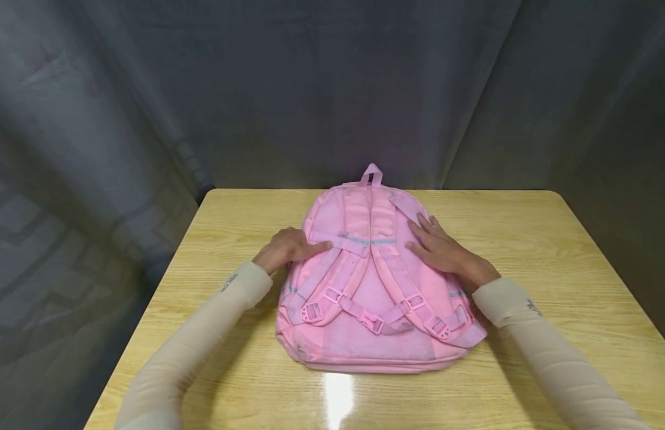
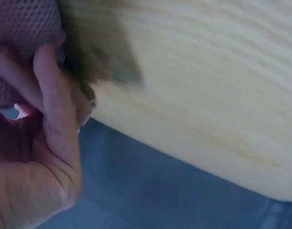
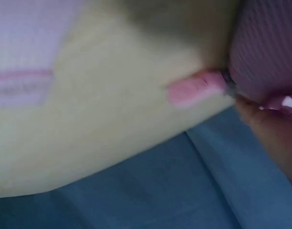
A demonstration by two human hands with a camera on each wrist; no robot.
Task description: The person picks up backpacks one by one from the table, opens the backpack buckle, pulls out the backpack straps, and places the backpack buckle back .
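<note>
A pink backpack lies on the table with its shoulder straps and back panel facing up. My left hand grips its left side, thumb over the top and fingers down the side. In the left wrist view, the fingers of the left hand curl against the bag's mesh. My right hand rests on the bag's right side with fingers spread and extended. The right wrist view is blurred; part of the right hand touches the bag's mesh side, beside a pink tab.
A wood-grain table carries the bag, with dark grey curtains behind and at both sides. The bag's top loop points to the far edge. A joined chest buckle links the straps. A strap end sticks out lower right.
</note>
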